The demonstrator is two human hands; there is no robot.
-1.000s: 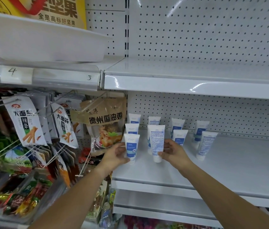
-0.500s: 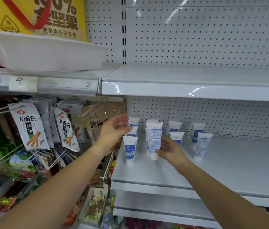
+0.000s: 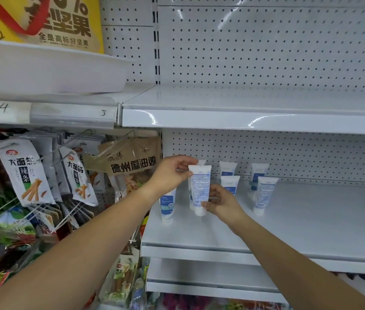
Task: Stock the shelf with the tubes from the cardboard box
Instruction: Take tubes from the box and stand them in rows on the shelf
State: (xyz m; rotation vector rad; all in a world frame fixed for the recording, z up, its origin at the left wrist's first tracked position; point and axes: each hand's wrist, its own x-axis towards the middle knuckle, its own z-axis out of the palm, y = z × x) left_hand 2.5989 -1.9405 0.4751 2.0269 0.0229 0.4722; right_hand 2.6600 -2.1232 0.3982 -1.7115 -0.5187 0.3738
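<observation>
Between your hands: tube (image 3: pixel 199 186) upright, long axis vertical, cap down; left hand (image 3: pixel 172 173) pinches crimped top, right hand (image 3: pixel 224 203) pinches cap end, shelf (image 3: pixel 300 224) directly below.

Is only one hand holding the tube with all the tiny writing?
No, the left hand pinches the top of the tube while the right hand grips its bottom end.

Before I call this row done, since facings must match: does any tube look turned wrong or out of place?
Yes. The held tube, between left hand and right hand, shows its fine-print back and barcode outward. The right tube also shows fine print, while the left tube shows its blue front.
</observation>
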